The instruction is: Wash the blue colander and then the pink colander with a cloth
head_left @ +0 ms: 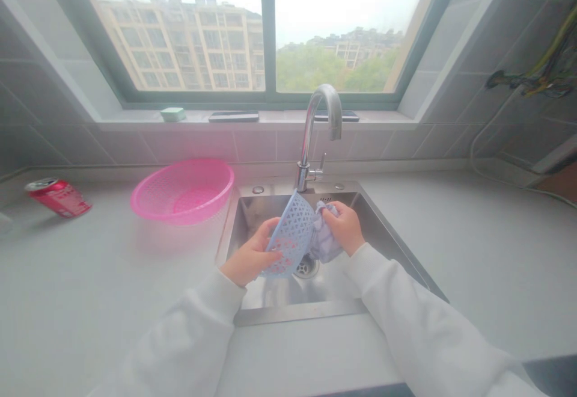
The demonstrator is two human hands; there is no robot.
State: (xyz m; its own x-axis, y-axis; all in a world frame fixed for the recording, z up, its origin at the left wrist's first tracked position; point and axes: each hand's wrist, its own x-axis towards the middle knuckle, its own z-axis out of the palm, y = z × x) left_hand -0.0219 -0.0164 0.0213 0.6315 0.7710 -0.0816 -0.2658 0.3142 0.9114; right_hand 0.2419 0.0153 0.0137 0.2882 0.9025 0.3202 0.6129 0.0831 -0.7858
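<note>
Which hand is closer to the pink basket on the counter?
Left. The left hand is over the sink, just beside the pink basket; the right hand is farther away, across the sink.

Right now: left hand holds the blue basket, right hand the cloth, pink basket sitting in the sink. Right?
No: the head view shows the pink basket on the counter, left of the sink, not in it. The left hand on the blue basket and the right hand on the cloth stand as you said.

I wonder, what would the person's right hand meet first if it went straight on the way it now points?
The right hand would meet the blue lattice basket first, with the cloth it grips between them, though depth is unclear.
</note>
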